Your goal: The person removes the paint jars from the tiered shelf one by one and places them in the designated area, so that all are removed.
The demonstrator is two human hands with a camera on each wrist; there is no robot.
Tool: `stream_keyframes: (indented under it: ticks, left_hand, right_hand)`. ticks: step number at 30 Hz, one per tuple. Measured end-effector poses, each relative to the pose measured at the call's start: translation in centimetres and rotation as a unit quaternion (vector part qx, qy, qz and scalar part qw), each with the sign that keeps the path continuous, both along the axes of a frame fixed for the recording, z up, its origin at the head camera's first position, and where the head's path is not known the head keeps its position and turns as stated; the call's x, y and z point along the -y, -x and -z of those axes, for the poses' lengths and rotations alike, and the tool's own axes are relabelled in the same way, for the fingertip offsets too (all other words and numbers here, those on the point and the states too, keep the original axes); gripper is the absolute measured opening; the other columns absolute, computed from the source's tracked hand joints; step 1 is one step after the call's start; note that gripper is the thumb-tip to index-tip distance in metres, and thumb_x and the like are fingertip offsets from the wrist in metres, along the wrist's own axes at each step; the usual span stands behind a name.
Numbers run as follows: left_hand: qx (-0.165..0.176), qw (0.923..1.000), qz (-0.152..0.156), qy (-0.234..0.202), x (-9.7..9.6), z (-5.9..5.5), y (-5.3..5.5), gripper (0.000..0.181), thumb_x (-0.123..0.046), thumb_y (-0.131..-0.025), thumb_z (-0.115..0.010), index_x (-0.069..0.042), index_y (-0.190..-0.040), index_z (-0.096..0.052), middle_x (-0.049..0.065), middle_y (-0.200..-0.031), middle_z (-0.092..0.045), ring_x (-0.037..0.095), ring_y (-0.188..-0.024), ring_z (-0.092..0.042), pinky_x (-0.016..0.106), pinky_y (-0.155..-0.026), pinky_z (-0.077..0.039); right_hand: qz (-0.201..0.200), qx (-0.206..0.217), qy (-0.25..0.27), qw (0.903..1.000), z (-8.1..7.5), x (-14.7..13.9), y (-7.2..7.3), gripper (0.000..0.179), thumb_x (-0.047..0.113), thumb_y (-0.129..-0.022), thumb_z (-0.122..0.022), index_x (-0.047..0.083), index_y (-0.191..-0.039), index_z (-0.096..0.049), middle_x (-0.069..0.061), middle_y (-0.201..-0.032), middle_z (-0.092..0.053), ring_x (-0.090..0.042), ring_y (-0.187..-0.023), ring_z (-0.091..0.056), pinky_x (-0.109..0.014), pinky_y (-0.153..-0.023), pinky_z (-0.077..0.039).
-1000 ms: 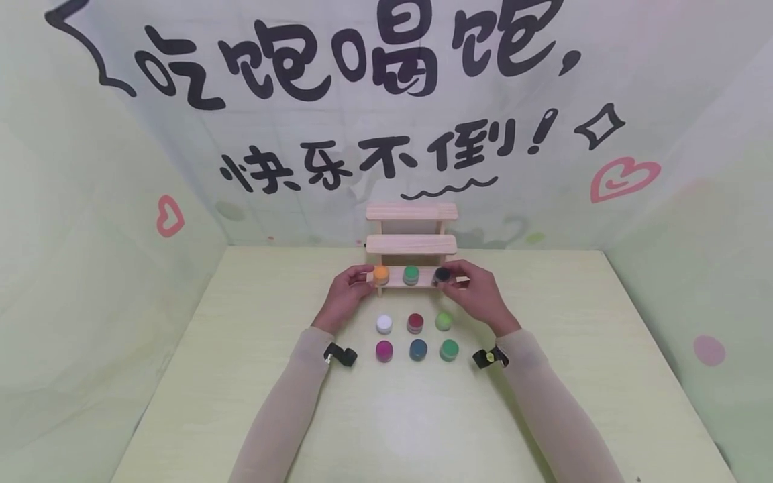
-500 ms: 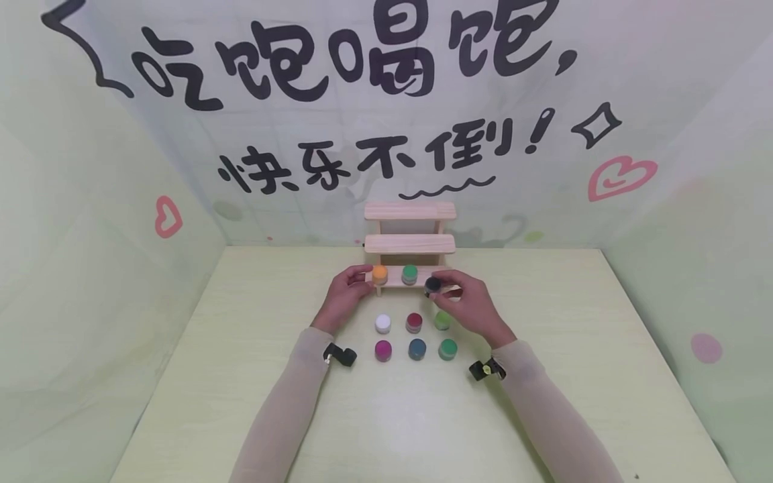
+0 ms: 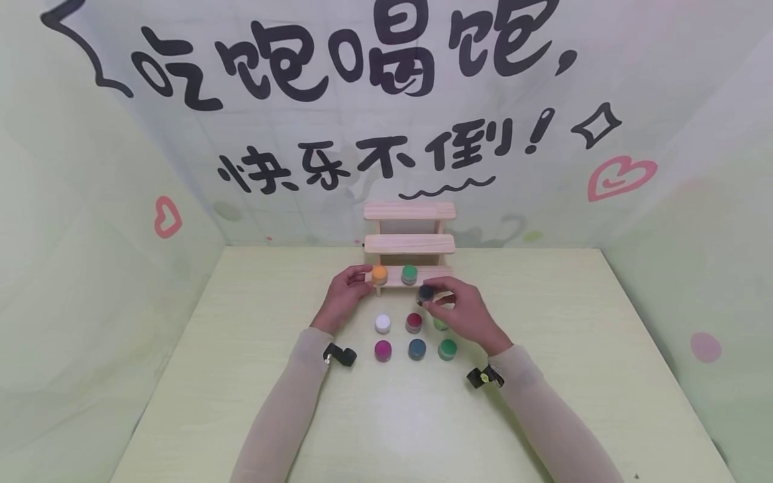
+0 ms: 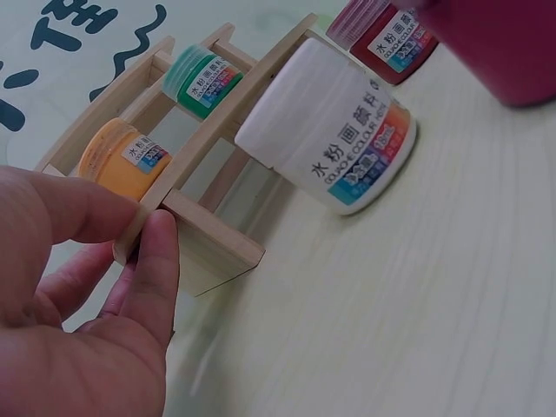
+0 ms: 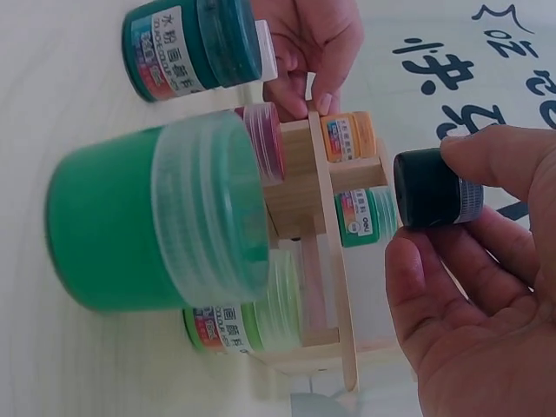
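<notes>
My right hand (image 3: 470, 310) holds a small black paint jar (image 3: 425, 294) between thumb and fingers, just in front of the bottom step of a three-tier wooden shelf (image 3: 409, 244). Seen from the right wrist, the black jar (image 5: 427, 188) is tipped on its side in that view. My left hand (image 3: 343, 296) pinches the left end of the bottom step; the left wrist view shows thumb and forefinger on the wooden board (image 4: 195, 152). Beside those fingers stands an orange paint jar (image 3: 379, 274), and a green paint jar (image 3: 409, 274) sits at the middle of that step.
Two rows of jars stand on the table (image 3: 386, 422) before the shelf: white (image 3: 383, 323), dark red (image 3: 414, 323) and light green (image 3: 441, 325), then magenta (image 3: 383, 350), blue (image 3: 417, 349) and green (image 3: 447, 349). A printed cloth backdrop (image 3: 290, 221) rises behind the shelf.
The right hand has lifted the black jar off the right end of the bottom step and brought it left and nearer the body. My left hand keeps its hold on the shelf.
</notes>
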State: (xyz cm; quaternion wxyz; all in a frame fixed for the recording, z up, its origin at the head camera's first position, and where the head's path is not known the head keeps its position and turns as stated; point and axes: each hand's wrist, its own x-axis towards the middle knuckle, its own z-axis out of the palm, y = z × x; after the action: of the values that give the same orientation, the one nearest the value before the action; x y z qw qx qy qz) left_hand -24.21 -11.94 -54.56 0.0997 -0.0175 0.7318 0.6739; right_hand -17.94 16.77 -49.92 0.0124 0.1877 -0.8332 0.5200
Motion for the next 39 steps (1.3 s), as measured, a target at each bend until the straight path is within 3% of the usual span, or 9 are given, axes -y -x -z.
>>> stream_keyframes:
  ticks: [5, 12, 30, 39]
  left_hand:
    - [-0.001, 1.0, -0.001, 0.0, 0.0, 0.1, 0.1, 0.044, -0.009, -0.093, -0.074, -0.019, -0.136, -0.068, 0.008, -0.125, -0.064, 0.02, -0.114, -0.059, 0.024, -0.092, -0.056]
    - [0.002, 1.0, 0.002, 0.007, 0.1, 0.2, 0.1, 0.043, -0.012, -0.094, -0.074, -0.02, -0.136, -0.068, 0.008, -0.126, -0.064, 0.02, -0.116, -0.059, 0.025, -0.094, -0.056]
    - [-0.006, 1.0, 0.002, 0.007, 0.0, 0.1, 0.2, 0.043, -0.01, -0.094, -0.073, -0.018, -0.136, -0.068, 0.01, -0.125, -0.064, 0.02, -0.114, -0.057, 0.024, -0.091, -0.054]
    - [0.001, 1.0, -0.002, 0.007, 0.0, -0.2, 0.0, 0.042, -0.009, -0.094, -0.072, -0.018, -0.134, -0.069, 0.009, -0.122, -0.065, 0.02, -0.111, -0.059, 0.024, -0.091, -0.055]
  right_hand:
    - [-0.012, 0.002, 0.004, 0.9999, -0.1, 0.4, -0.5, 0.044, 0.01, -0.094, -0.079, 0.002, -0.135, -0.067, -0.009, -0.126, -0.074, -0.025, -0.112, -0.07, -0.037, -0.088, -0.066]
    - [-0.026, 0.002, -0.003, 0.9997, 0.1, 1.0, -1.2, 0.042, 0.008, -0.093, -0.079, 0.008, -0.134, -0.069, -0.006, -0.123, -0.075, -0.023, -0.11, -0.071, -0.045, -0.089, -0.066]
    - [-0.079, 0.004, -0.033, 0.9963, 1.0, 2.8, -3.0, 0.039, 0.012, -0.09, -0.083, 0.011, -0.127, -0.071, -0.002, -0.118, -0.075, -0.024, -0.1, -0.073, -0.044, -0.088, -0.067]
    - [-0.117, -0.044, -0.045, 0.9911, 1.7, 3.5, -4.2, 0.04, 0.011, -0.09, -0.083, 0.006, -0.128, -0.071, -0.005, -0.117, -0.076, -0.013, -0.098, -0.073, -0.036, -0.084, -0.067]
